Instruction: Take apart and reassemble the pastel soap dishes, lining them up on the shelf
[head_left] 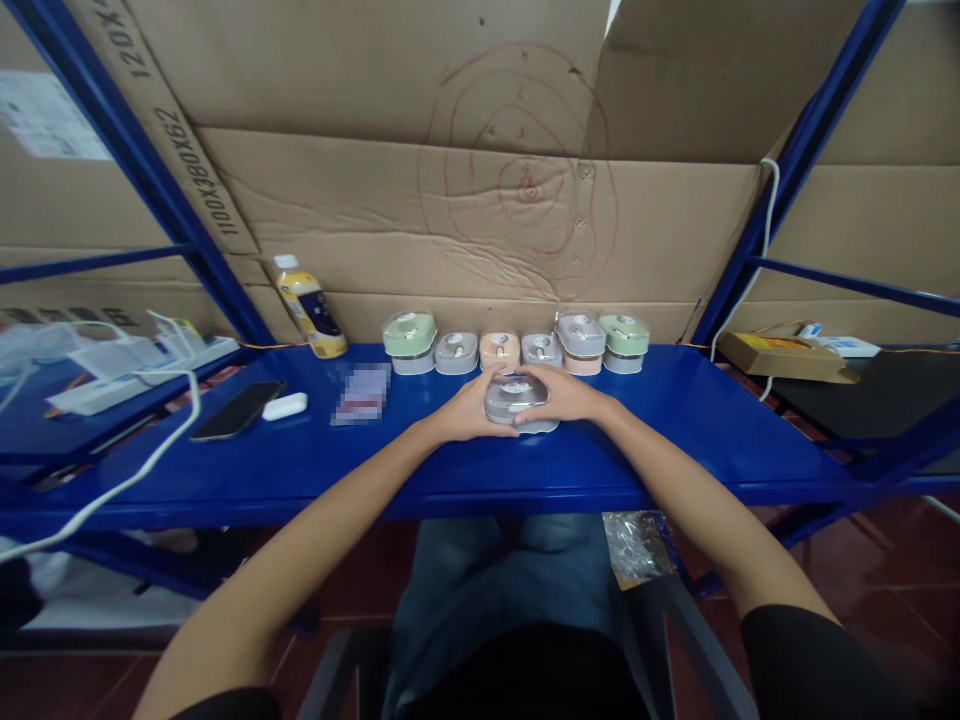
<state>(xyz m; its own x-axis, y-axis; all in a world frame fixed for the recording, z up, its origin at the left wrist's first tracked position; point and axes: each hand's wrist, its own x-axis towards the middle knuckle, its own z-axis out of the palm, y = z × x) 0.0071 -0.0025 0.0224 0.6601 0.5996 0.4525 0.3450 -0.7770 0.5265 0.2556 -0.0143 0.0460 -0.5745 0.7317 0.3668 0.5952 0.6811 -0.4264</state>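
Soft, moderate indoor light spreads fairly evenly over the cardboard backing (337,190) and the blue bench (697,430), leaving a faint sheen on the bench top, small glints on the clear-lidded container (516,390) and deeper shade underneath. The wide lens makes the blue uprights (127,140) splay outward, and detail softens toward the lower corners. Pixelation masks a flat rectangular object (361,393).
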